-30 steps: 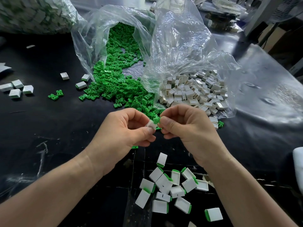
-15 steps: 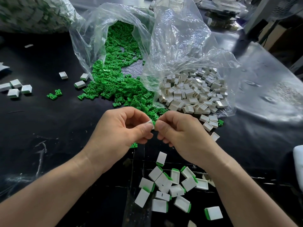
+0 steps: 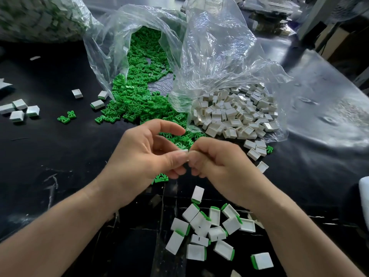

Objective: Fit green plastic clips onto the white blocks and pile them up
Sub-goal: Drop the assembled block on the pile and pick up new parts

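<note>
Block [image 3: 184,151] pinched between left grip [image 3: 143,154] and right grip [image 3: 217,162]; clip hidden; skewed push could flick it away.

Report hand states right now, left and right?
Left hand: pinches a white block between thumb and finger.
Right hand: fingers curled, pinching the same white block's other end; blurred, no clip visible.

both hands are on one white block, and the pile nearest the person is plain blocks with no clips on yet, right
Not quite. The head view shows the near pile is blocks with green clips already fitted. The rest holds: left hand and right hand meet on one white block.
</note>
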### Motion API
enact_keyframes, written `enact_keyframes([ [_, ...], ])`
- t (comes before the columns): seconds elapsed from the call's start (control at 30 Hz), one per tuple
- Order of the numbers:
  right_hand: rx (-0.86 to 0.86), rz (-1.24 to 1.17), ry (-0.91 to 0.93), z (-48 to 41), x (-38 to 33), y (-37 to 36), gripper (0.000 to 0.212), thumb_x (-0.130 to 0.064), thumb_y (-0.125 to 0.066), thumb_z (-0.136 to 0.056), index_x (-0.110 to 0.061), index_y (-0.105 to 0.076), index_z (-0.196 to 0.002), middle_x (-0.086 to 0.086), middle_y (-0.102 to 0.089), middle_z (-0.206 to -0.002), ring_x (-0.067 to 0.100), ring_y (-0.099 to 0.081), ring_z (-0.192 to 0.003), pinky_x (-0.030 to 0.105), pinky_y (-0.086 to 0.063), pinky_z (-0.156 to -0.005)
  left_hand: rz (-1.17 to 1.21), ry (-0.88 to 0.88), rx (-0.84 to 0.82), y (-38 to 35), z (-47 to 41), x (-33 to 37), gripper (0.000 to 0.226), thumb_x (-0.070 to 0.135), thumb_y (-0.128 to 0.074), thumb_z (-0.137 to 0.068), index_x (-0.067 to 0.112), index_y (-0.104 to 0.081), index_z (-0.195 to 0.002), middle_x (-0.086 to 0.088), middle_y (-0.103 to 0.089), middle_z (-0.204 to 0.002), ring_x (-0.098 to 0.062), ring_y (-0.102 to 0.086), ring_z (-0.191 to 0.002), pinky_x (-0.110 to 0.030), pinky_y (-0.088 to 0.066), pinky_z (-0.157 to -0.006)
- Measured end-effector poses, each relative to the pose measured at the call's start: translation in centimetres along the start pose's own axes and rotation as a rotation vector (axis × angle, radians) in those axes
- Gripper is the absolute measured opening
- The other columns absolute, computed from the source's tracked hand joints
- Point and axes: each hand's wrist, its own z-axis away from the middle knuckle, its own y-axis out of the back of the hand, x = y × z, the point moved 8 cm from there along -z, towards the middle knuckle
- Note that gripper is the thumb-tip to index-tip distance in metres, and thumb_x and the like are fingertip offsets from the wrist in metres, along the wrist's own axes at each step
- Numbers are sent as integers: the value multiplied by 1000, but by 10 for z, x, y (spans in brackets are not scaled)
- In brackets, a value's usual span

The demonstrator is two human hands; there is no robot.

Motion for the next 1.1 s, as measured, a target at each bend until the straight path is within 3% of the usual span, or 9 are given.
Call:
enact_keyframes([
  [0.07,3,-288,-75,-1,7,2,29,-45,-56,-78,-17,-59,-69,-6,-61,-60,6,-57,-58,23,-46,-54,128,12,45,1,-1,-3,31,21,-70,-53,16,-65,-83,-4,-68,-63,-14,-66,-56,-20,-52,-52],
  [0.17,-111,-641,-245,0,18,-11,53,-62,-43,-65,-13,-62,-75,-1,-68,-70,10,-60,-63,20,-47,-58,202,-20,107,3,-2,-4,20,21,-70,-52,18,-71,-72,3,-68,-67,-5,-63,-64,-13,-50,-60],
  [0.27,-221,-871,-333,1,14,-29,61,-62,-35,-67,-10,-63,-83,4,-68,-77,14,-62,-69,22,-48,-60,249,-24,105,1,-1,-3,16,18,-70,-52,17,-72,-68,4,-69,-66,-5,-64,-65,-12,-49,-60],
  [0.4,-223,-1059,-364,0,6,-42,53,-54,-37,-71,-7,-57,-83,6,-58,-72,12,-57,-62,22,-46,-55,269,-28,69,-5,1,-4,11,14,-67,-56,16,-71,-66,2,-68,-65,-6,-63,-61,-15,-51,-56],
  [0.6,-176,-1075,-363,1,6,-42,44,-50,-38,-73,-10,-57,-71,1,-56,-57,10,-50,-51,21,-41,-51,270,-39,44,-8,4,-1,12,18,-69,-54,17,-70,-66,1,-63,-59,-10,-55,-50,-18,-48,-45],
  [0.93,-159,-970,-294,0,9,-39,44,-52,-42,-73,-11,-57,-69,-2,-56,-58,8,-49,-52,19,-40,-51,203,-85,56,-4,4,2,23,7,-78,-61,22,-70,-77,3,-68,-68,-8,-58,-56,-17,-49,-52],
  [1.1,-132,-886,-263,-1,12,-38,37,-51,-48,-69,-16,-60,-69,-3,-57,-61,8,-49,-53,17,-40,-50,226,-70,64,-2,4,1,23,5,-62,-64,24,-71,-74,-1,-65,-66,-12,-58,-53,-17,-47,-50],
])
